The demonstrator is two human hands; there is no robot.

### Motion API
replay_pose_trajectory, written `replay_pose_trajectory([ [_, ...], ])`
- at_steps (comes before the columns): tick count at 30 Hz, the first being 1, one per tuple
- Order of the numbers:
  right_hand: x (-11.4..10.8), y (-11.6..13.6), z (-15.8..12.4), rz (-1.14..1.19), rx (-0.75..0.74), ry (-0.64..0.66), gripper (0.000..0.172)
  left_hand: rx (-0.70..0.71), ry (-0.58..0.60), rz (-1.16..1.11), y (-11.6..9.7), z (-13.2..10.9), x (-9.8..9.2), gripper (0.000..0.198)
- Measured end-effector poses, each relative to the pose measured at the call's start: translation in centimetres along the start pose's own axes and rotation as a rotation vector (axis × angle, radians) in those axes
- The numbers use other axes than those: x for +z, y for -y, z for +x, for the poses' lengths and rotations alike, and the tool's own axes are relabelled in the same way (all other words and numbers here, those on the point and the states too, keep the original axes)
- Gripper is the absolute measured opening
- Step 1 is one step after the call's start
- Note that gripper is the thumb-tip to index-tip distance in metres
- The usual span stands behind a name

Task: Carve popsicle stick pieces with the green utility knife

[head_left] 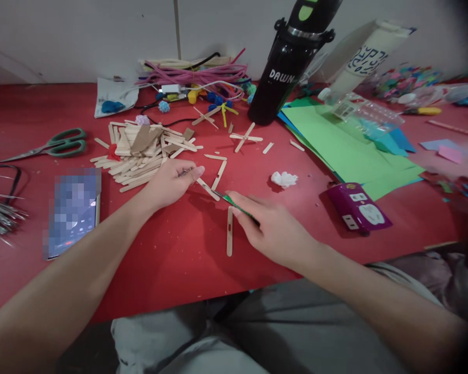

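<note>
My left hand (171,182) is pinched shut on one end of a flat wooden craft stick (207,189) that lies slanted on the red table (171,259). My right hand (273,228) is closed round a green-handled cutter (234,203), its metal tip touching the stick's other end. Another wooden stick (229,231) with a red mark lies upright just left of my right hand. Behind my left hand sits a heap of wooden sticks (140,150).
Green-handled scissors (58,144) and a phone (73,210) lie at the left. A black bottle (286,67), green paper sheets (347,150), a purple box (358,206), crumpled white paper (284,179) and a tangle of pink wires (203,75) are further back and to the right.
</note>
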State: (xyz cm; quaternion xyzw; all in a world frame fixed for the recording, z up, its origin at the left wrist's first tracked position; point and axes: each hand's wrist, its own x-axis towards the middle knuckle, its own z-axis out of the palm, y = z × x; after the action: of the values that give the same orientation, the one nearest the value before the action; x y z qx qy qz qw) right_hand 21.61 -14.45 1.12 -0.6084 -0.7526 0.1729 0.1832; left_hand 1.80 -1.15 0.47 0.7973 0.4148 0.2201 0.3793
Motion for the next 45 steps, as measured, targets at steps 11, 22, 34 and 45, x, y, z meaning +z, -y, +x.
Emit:
replay_pose_trajectory([
  [11,0.5,0.0,-0.1,-0.156,-0.012,0.014,0.043,-0.029,-0.003,-0.006,-0.2,-0.1,0.1,0.043],
  [22,-0.7,-0.7,0.8,-0.04,-0.015,0.017,0.039,-0.045,-0.009,-0.034,-0.2,-0.1,0.0,0.042],
  [34,-1.6,-1.5,1.3,-0.024,-0.103,0.028,0.035,-0.069,0.023,0.042,-0.3,-0.2,0.1,0.042],
  [45,-0.8,-1.1,1.2,0.248,0.012,0.074,0.037,-0.06,0.012,0.017,-0.4,0.1,-0.1,0.043],
])
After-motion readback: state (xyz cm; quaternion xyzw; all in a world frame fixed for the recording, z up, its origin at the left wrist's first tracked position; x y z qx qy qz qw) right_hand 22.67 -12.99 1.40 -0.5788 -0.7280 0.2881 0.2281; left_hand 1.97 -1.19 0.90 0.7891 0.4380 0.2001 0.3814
